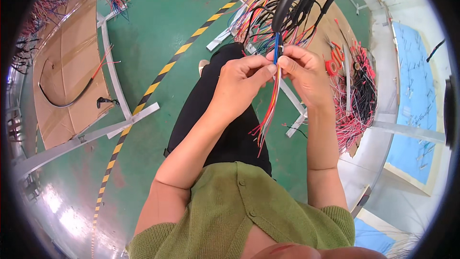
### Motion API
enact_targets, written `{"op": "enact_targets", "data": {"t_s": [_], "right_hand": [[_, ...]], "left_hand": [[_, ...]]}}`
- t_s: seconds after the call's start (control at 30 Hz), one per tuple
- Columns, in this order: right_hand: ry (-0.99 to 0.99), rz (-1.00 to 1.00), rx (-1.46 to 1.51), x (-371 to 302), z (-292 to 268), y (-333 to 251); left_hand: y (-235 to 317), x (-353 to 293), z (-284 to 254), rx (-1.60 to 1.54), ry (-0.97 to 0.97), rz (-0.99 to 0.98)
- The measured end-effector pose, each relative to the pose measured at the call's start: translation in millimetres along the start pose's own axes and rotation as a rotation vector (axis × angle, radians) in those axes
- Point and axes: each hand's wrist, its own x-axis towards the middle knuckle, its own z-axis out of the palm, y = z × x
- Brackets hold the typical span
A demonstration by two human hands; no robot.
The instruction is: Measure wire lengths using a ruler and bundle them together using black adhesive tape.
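My left hand (pixel 242 84) and my right hand (pixel 304 69) meet in front of me, fingertips pinching a bundle of thin coloured wires (pixel 270 103). The wires hang down from a thick black cable sleeve (pixel 287 0) that comes in from above, with a blue band just above my fingers. Loose wire ends in red, orange, blue and yellow dangle below my hands over my black trousers. Both hands grip the bundle at about the same height, the left thumb and forefinger against the right ones.
A cardboard-topped bench (pixel 72 72) with a black cable stands at left. Another bench at right holds a heap of red and black wires (pixel 357 96) and red-handled scissors (pixel 334 62). A yellow-black striped line (pixel 158 79) crosses the green floor. A blue board (pixel 417 96) lies far right.
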Motion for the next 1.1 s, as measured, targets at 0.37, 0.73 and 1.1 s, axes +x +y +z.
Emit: {"op": "enact_targets", "data": {"t_s": [0.37,0.73,1.1], "right_hand": [[-0.166,-0.003,-0.084,1.5,-6.1,-2.8],[-0.170,-0.041,-0.085,0.6,-6.2,5.0],[0.095,-0.160,-0.252,1.7,-1.7,15.7]], "left_hand": [[-1.0,-0.8,-4.1,-0.234,-0.145,-0.079],[-10.0,0.7,-2.2,-0.268,-0.160,-0.091],[-23.1,-15.4,-8.0,-0.496,-0.390,-0.314]]}}
